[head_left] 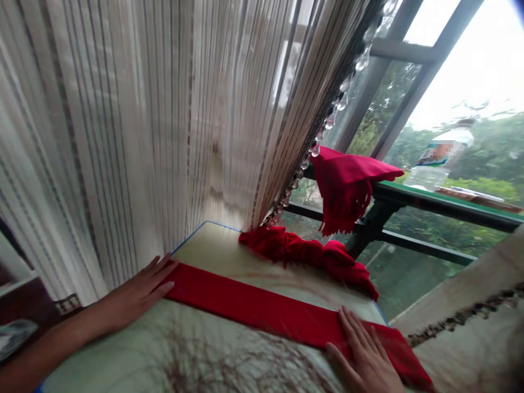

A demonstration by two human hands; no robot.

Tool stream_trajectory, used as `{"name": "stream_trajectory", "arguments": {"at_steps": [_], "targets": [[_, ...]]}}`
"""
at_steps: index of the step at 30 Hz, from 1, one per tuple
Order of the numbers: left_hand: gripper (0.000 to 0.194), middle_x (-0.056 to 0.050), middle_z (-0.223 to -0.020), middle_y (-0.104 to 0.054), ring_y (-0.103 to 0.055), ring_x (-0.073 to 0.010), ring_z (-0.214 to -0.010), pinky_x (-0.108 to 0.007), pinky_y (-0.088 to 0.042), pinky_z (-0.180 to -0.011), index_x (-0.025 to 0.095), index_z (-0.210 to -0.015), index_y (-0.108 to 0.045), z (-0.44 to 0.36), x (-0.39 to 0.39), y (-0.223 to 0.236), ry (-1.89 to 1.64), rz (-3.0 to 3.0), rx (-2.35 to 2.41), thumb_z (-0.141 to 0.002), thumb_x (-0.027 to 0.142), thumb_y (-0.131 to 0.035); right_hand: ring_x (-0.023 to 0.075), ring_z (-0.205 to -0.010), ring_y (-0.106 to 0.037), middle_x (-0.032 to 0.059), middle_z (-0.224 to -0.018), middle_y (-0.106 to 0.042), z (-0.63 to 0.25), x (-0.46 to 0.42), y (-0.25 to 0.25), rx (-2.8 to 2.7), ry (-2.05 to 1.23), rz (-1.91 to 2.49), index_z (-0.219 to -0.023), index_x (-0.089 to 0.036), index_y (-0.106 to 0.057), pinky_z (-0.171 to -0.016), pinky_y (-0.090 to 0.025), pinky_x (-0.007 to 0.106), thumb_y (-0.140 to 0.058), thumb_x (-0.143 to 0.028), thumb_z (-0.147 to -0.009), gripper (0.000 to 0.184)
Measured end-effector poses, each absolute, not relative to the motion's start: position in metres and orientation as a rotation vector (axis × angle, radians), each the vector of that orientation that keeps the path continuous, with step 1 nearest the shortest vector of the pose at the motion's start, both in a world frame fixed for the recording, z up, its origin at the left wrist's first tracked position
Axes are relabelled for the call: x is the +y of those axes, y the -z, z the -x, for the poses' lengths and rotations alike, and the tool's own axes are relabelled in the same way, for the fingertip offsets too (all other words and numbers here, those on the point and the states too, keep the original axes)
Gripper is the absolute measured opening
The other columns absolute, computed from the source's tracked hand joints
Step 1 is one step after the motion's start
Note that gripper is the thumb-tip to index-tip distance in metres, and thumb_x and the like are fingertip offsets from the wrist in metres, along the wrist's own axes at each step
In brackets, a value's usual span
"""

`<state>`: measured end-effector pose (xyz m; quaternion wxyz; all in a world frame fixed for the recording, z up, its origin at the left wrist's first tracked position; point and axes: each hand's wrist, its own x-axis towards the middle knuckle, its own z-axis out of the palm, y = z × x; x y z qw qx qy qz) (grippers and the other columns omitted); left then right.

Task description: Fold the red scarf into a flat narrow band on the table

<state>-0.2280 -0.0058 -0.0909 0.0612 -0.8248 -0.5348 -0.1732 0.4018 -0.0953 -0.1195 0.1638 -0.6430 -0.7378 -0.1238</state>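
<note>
A long red scarf, folded into a flat strip, lies across the pale, blue-edged table. At its left end rests my left hand, fingers stretched out over the cloth. My right hand lies flat near the other end, with its fingers spread. Beyond the strip, a crumpled red scarf is bunched along the far edge of the table. Blurred dark strands hang in front of the near part of the table.
A striped, bead-trimmed curtain hangs behind the table. On the right, another red fringed scarf drapes over a green-topped ledge by the window. A plastic bottle stands on that ledge. A second curtain's beaded trim shows at lower right.
</note>
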Motion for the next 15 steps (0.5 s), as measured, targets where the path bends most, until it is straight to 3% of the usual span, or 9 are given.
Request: {"name": "stream_trajectory", "arguments": {"at_steps": [4, 11, 15], "targets": [[0.067, -0.004, -0.171, -0.024, -0.025, -0.0310, -0.158, -0.045, -0.029, -0.127, 0.021, -0.163, -0.035, 0.217, 0.010, 0.072, 0.419, 2.573, -1.873, -0.106, 0.057, -0.030, 0.0314, -0.156, -0.027, 0.0087, -0.169, -0.030, -0.396, -0.096, 0.110, -2.123, 0.307, 1.863, -0.166, -0.018, -0.026, -0.127, -0.024, 0.058, -0.046, -0.068, -0.095, 0.088], [0.079, -0.006, -0.172, -0.015, -0.015, -0.0300, -0.160, -0.046, -0.022, -0.129, 0.014, -0.164, -0.028, 0.198, 0.005, 0.041, 0.317, 2.645, -2.010, -0.103, 0.062, -0.026, 0.0273, -0.156, -0.024, 0.0064, -0.170, -0.029, -0.388, -0.092, 0.100, -2.089, 0.240, 1.869, -0.166, -0.023, -0.022, -0.130, -0.017, 0.053, -0.043, -0.066, -0.097, 0.084], [0.082, -0.010, -0.172, -0.019, -0.014, -0.0373, -0.159, -0.061, -0.023, -0.125, 0.017, -0.165, -0.029, 0.190, 0.008, 0.029, 0.166, 2.592, -2.109, -0.099, 0.067, -0.032, 0.0248, -0.156, -0.024, 0.0054, -0.169, -0.031, -0.383, -0.092, 0.096, -2.054, 0.211, 1.889, -0.166, -0.028, -0.021, -0.130, -0.017, 0.049, -0.045, -0.066, -0.096, 0.083]]}}
